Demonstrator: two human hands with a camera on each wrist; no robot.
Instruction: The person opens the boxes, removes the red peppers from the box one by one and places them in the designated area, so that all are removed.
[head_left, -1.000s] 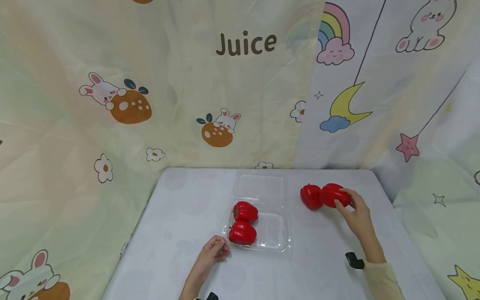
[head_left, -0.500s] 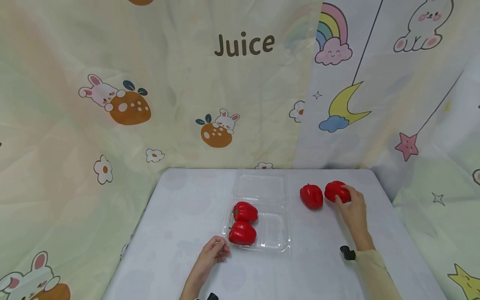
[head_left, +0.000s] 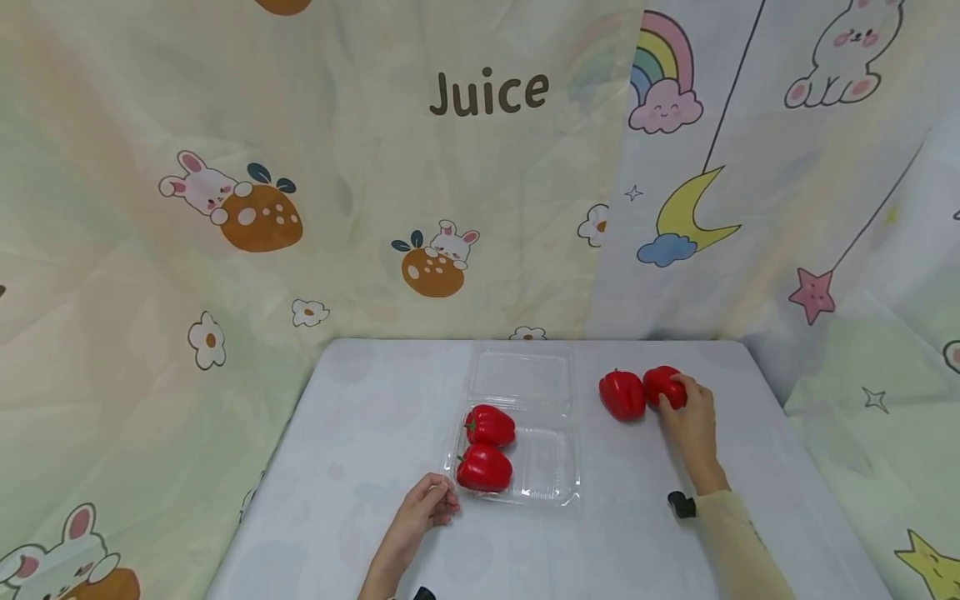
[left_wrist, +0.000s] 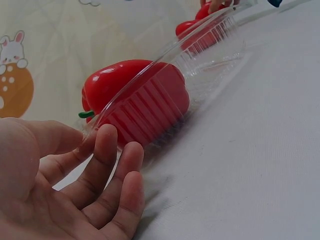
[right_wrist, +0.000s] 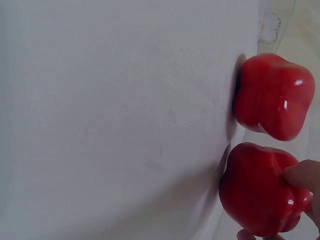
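At the right rear of the table, my right hand grips a red bell pepper with thumb and fingers. Close to its left lies another red bell pepper. A clear plastic clamshell container stands with its lid folded back. Two red bell peppers with green stems, one behind and one in front, lie along its left side. At the front left corner, my left hand pinches the container's rim between thumb and index finger; its other fingers are loosely curled.
The white-covered table ends at a patterned cloth backdrop behind and at the sides. The transparent lid lies flat behind the container's base.
My right hand first shifted the gripped bell pepper away from its neighbour, then brought it slightly back left, beside it. My left hand has stayed at the container's corner.
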